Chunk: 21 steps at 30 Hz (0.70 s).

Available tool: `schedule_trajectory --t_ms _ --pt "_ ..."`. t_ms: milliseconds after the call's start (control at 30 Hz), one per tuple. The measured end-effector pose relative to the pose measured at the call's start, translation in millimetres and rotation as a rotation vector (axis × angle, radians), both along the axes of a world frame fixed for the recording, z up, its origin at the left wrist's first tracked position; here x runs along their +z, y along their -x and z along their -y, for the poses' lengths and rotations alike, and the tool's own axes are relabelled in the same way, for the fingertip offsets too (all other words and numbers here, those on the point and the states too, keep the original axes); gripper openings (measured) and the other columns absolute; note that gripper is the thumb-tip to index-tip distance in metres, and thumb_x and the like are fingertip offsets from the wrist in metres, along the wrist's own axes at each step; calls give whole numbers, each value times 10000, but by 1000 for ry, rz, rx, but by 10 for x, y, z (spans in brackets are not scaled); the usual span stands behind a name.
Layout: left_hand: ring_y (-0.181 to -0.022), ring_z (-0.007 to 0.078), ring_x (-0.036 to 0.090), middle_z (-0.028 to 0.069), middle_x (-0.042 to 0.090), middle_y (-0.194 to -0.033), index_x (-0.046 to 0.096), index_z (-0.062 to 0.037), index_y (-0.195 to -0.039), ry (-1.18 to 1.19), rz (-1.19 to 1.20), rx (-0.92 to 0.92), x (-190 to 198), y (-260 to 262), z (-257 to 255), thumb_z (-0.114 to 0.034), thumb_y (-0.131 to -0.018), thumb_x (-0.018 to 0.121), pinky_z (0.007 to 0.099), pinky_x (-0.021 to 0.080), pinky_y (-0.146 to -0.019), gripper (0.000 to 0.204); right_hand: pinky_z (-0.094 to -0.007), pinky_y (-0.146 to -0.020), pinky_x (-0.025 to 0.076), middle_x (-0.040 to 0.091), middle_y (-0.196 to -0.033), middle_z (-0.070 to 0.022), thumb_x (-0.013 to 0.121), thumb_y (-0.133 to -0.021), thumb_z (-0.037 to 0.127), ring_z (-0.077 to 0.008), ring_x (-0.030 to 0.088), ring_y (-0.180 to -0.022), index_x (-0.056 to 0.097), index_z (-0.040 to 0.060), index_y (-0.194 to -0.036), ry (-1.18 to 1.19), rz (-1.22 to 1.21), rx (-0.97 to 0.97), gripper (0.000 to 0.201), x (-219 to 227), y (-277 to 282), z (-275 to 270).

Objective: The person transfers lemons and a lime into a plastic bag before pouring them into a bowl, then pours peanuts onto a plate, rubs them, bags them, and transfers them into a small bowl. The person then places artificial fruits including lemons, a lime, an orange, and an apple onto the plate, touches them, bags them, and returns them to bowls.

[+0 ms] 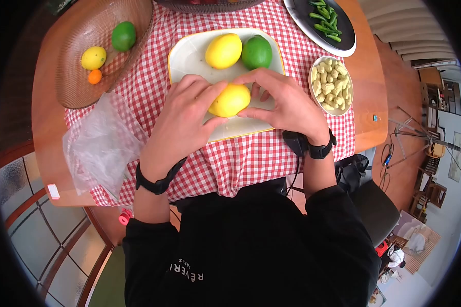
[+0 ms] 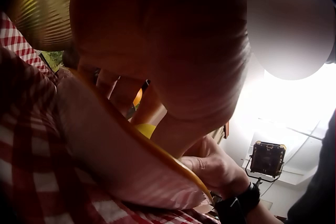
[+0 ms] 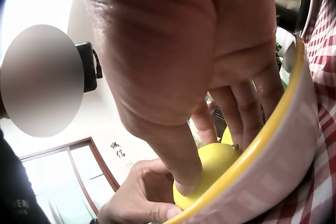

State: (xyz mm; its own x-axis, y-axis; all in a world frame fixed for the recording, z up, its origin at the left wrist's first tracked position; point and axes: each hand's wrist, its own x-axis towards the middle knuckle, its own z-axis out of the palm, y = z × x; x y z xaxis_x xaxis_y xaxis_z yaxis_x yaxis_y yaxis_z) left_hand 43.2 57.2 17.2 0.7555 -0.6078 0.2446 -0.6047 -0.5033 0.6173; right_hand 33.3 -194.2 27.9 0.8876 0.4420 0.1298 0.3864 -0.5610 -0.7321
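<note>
Both hands hold one yellow lemon [image 1: 230, 100] over the near part of a white dish with a yellow rim [image 1: 187, 56]. My left hand [image 1: 182, 115] grips it from the left, with thumb and fingers at its side. From the right, my right hand [image 1: 292, 105] pinches it between thumb and index finger. In the right wrist view the thumb presses on the lemon [image 3: 212, 167], close by the dish's rim [image 3: 273, 121]. Behind the hands, a second lemon [image 1: 224, 51] and a green lemon-shaped fruit [image 1: 257, 52] lie in the dish.
At the left, a ribbed clear bowl [image 1: 69, 77] holds a green fruit, a yellow one and a small orange one. A crumpled plastic bag [image 1: 102, 148] lies nearer. Rightward stand a bowl of peanuts [image 1: 331, 86] and a plate [image 1: 305, 20] with green peppers. Red checked cloth [image 1: 251, 163] covers the table.
</note>
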Motion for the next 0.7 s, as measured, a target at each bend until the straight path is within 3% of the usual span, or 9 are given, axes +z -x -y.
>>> schedule_trajectory --t_ms 133,400,533,700 --pt "-1162 353 617 164 674 -1162 673 -2 -1308 35 -33 7 -8 -21 -21 -84 -745 884 454 496 -1014 607 -419 -782 603 722 -1079 -137 896 -796 155 -338 740 -890 672 54 -1261 -28 73 4 526 -8 -5 -55" --pt "-1133 344 622 153 682 -1139 687 -8 -1309 20 11 -20 2 -24 -3 -86 -748 882 445 504 -1003 599 -401 -736 589 737 -1004 -160 879 -851 307 -327 731 -817 718 43 -1261 72 -18 -33 514 1 2 8" --pt "-1129 343 624 150 692 -1136 696 -15 -1301 48 -13 -44 -16 -30 -20 -83 -743 882 446 508 -994 592 -398 -726 583 745 -973 -159 879 -849 287 -319 727 -806 735 50 -1236 17 -37 -22 475 11 13 7" --pt "-1120 341 642 165 711 -1137 709 -23 -1324 40 -31 -30 27 -17 -28 -81 -766 877 437 513 -991 586 -398 -753 591 744 -1051 -138 865 -859 258 -317 734 -844 738 86 -1261 -11 -21 6 456 -18 15 21"
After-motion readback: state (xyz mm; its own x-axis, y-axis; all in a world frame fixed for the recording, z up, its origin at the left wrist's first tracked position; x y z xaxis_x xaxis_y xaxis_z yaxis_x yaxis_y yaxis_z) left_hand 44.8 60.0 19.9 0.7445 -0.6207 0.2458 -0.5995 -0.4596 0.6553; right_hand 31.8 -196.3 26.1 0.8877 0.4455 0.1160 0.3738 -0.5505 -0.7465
